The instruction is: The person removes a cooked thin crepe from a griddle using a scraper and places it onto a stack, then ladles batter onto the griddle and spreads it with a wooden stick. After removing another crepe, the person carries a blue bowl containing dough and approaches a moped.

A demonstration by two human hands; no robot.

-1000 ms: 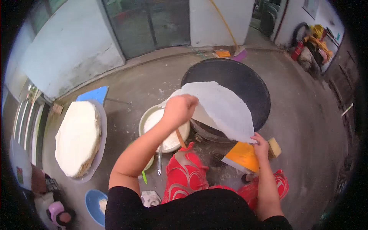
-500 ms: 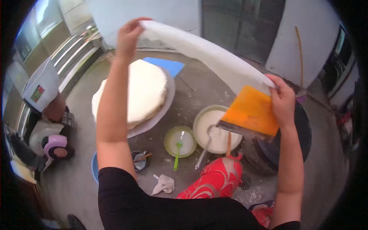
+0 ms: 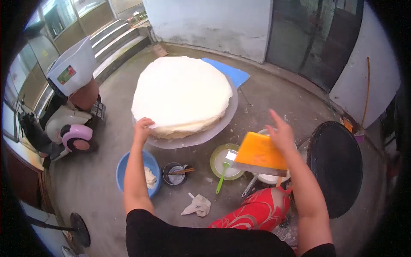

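Observation:
A tall, round stack of thin white pancake-like sheets (image 3: 182,92) rests on a pale round board (image 3: 214,136). At the stack's near left edge is my left hand (image 3: 143,128), fingers pinched on the rim of the top sheet. My right hand (image 3: 280,135) holds an orange scraper (image 3: 261,150) with a dark straight edge. Its thumb and forefinger are spread, while the other fingers keep the scraper against the palm. Below the scraper is a bowl of white batter (image 3: 269,177), partly hidden by it. To the right stands a large round black griddle (image 3: 336,169).
Near my legs are a green-rimmed bowl (image 3: 218,160) with a green brush (image 3: 223,173), a dark pot (image 3: 174,173), a blue basin (image 3: 121,171) and a crumpled cloth (image 3: 198,205). A scooter (image 3: 64,128) stands left, by steps (image 3: 115,47). Red patterned fabric (image 3: 257,207) covers my leg.
The white sheet stretched between my raised hands now lies on the stack. My right hand has let go of it and kept the scraper. Both hands came down, and the view turned left.

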